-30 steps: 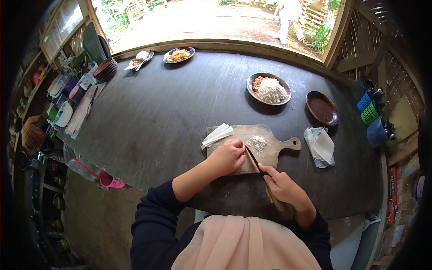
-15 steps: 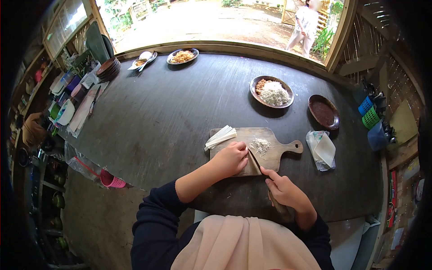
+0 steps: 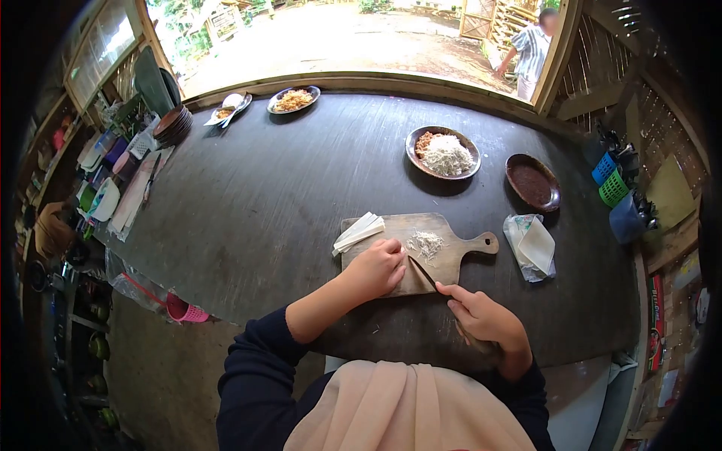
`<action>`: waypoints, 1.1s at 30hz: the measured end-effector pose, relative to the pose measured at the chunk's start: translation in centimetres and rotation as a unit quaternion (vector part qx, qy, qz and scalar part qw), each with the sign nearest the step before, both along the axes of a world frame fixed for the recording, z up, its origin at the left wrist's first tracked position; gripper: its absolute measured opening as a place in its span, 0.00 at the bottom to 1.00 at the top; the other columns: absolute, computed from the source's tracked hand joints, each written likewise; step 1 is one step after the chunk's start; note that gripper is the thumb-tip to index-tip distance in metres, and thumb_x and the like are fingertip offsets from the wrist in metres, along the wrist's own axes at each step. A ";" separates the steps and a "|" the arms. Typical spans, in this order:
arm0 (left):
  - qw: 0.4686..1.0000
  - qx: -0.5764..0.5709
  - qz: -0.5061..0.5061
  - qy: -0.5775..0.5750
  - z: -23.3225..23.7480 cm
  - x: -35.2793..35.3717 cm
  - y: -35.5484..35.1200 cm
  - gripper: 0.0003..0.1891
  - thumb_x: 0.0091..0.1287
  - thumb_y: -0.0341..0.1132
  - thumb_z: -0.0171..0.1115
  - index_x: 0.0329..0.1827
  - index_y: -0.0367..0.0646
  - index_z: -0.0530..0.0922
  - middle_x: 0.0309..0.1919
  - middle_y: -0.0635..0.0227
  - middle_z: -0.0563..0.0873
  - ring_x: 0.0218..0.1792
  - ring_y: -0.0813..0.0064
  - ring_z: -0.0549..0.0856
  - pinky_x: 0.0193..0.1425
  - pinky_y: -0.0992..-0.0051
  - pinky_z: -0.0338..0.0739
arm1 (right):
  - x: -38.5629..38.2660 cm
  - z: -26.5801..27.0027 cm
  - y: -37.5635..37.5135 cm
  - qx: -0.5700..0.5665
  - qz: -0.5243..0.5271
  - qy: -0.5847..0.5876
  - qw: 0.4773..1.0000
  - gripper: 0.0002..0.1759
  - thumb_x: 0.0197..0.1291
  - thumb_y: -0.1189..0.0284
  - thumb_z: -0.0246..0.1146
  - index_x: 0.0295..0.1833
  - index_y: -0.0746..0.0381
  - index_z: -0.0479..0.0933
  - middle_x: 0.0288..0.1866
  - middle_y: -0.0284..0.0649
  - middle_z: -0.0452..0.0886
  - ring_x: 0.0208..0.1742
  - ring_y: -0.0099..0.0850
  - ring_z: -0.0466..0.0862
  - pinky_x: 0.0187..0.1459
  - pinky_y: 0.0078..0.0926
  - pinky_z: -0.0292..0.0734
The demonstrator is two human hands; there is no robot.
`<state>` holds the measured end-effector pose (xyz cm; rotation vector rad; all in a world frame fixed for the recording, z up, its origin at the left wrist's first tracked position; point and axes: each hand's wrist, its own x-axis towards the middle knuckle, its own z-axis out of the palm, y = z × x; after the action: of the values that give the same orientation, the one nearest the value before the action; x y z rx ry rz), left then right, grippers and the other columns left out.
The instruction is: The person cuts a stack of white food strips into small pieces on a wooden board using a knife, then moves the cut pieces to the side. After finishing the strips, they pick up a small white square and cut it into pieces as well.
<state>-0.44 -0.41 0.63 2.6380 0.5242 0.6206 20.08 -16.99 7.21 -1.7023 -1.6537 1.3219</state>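
Note:
A wooden cutting board lies on the dark table in front of me. My left hand is closed on the board, its fingers pressed together beside the blade; what they hold is hidden. My right hand grips the handle of a knife, whose blade slants up to my left fingertips. Long white strips rest at the board's upper left. Right of my left hand is a small heap of fine white shreds.
Beyond the board stands a plate of white shreds and reddish food. An empty brown dish and a plastic packet lie right. Two food plates, stacked dishes and baskets are farther left. A person is outside.
The view has shifted slightly, so the table items appear farther left. Both hands stay at the board with the knife. Outside, the person seen at the right now wears a striped top.

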 end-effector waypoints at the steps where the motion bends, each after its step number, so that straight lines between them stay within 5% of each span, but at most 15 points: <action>1: 1.000 -0.002 0.001 -0.001 0.0 0.0 0.0 0.16 0.66 0.34 0.60 0.48 0.27 0.81 0.45 0.54 0.81 0.49 0.56 0.80 0.58 0.65 0.76 | 0.0 -0.3 0.0 0.023 -0.001 -0.009 1.000 0.23 0.76 0.73 0.47 0.74 0.58 0.65 0.17 0.42 0.76 0.16 0.31 0.80 0.25 0.30 0.78; 18: 1.000 -0.001 0.006 -0.019 -0.4 0.0 0.2 0.16 0.64 0.34 0.61 0.45 0.28 0.83 0.45 0.54 0.81 0.49 0.56 0.81 0.57 0.64 0.77 | -1.6 -0.7 0.5 0.031 -0.034 0.036 0.998 0.24 0.76 0.75 0.47 0.75 0.60 0.63 0.19 0.39 0.77 0.17 0.27 0.79 0.24 0.27 0.77; 33: 1.000 -0.015 0.014 0.014 0.0 0.1 0.2 0.15 0.66 0.34 0.63 0.49 0.31 0.83 0.46 0.54 0.83 0.49 0.55 0.82 0.56 0.64 0.78 | -0.8 -0.6 0.2 0.023 -0.006 -0.008 1.000 0.23 0.76 0.72 0.46 0.74 0.59 0.63 0.17 0.45 0.76 0.16 0.36 0.82 0.24 0.35 0.79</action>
<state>-0.34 -0.24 0.62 2.6189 0.5740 0.5802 19.31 -16.80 6.60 -1.6983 -1.6674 1.2581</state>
